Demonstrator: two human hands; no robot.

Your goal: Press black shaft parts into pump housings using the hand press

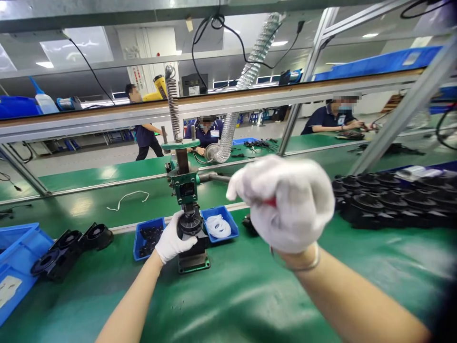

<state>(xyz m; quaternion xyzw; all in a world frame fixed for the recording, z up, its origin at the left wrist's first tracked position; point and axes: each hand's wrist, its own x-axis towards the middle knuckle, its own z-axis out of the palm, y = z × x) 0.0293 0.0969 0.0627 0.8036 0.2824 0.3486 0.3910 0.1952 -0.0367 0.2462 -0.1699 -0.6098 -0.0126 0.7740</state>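
A green hand press (183,188) with a tall spring on top stands on the bench. Beneath its ram sits a round black plastic housing (190,223). My left hand (173,240), in a white glove, is wrapped around the left side of this housing, its thumb across the front. On the right, my gloved right hand (285,205) is raised close to the camera, closed in a fist at the end of the press lever (217,177). A bit of red shows between its fingers; most of the grip is hidden.
Blue trays with small black parts (152,237) and white rings (218,226) flank the press. Black housings lie at left (67,245) and in rows at right (389,200). A blue bin (21,267) stands far left. A shelf beam (221,102) crosses above; people work beyond it.
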